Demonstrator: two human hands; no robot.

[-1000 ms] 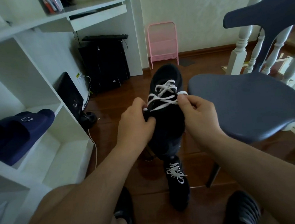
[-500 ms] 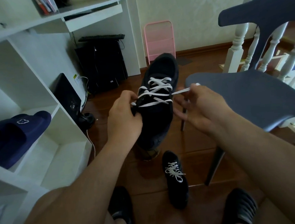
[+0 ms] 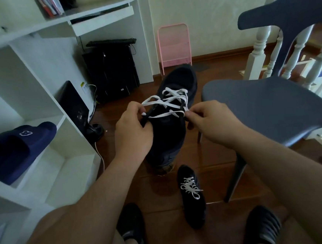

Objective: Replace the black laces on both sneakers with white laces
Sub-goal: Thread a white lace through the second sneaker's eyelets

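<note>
A black sneaker (image 3: 172, 119) is held up in the air above the wooden floor (image 3: 213, 164), toe pointing away, between both hands. A white lace (image 3: 166, 104) criss-crosses its eyelets, loose and slack in the upper rows. The left hand (image 3: 133, 131) has its grip closed, fingers curled against the sneaker's left eyelet edge and pinching the lace end there. The right hand (image 3: 211, 116) has its grip closed too, thumb and forefinger pinching the lace at the right eyelet edge. Below, a second black sneaker (image 3: 193, 198) stands on the floor between the person's feet, already laced in white. A grey chair (image 3: 270, 103) stands just to the right of the hands. At the left, a navy slide sandal (image 3: 16, 150) lies on a white shelf (image 3: 44, 169).
</note>
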